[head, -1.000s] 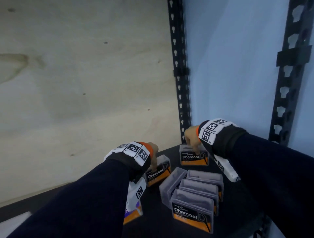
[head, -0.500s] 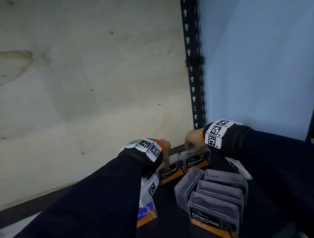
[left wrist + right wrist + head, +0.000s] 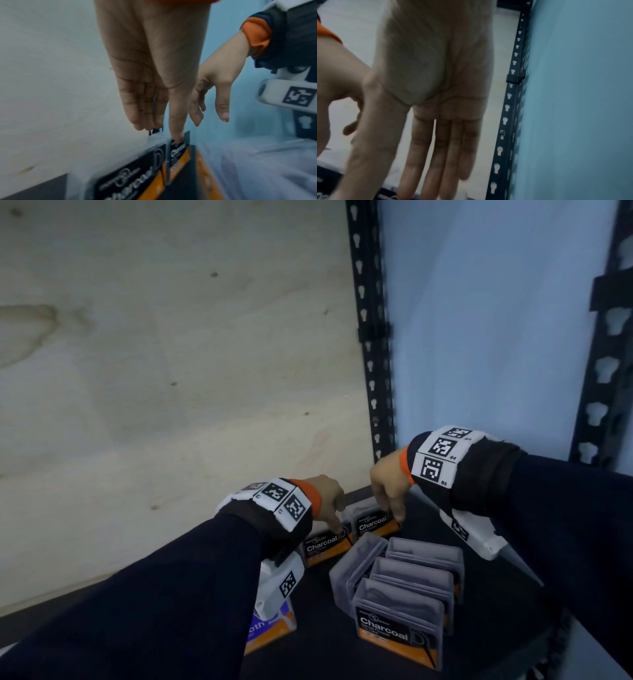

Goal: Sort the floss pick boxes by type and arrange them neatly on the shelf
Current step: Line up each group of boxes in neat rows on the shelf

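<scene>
Two Charcoal floss pick boxes stand side by side at the back of the dark shelf (image 3: 421, 515), against the plywood wall. My left hand (image 3: 337, 525) (image 3: 163, 131) points straight down, its fingers behind the left Charcoal box (image 3: 325, 546) (image 3: 137, 174) and its thumb touching the box tops. My right hand (image 3: 390, 511) (image 3: 428, 182) also has straight fingers, resting on the right Charcoal box (image 3: 375, 523) (image 3: 178, 150). A cluster of several more Charcoal boxes (image 3: 400, 611) stands nearer me. A box with a blue and orange label (image 3: 270, 628) lies partly hidden under my left forearm.
A plywood panel (image 3: 171, 371) closes the shelf's back and left. A black perforated upright (image 3: 373, 354) stands in the back corner beside a pale blue wall (image 3: 496, 337). Another upright (image 3: 606, 354) is at the right edge.
The left Charcoal box has slid right until it meets the right one. Both hands have come closer together and stay on the box tops.
</scene>
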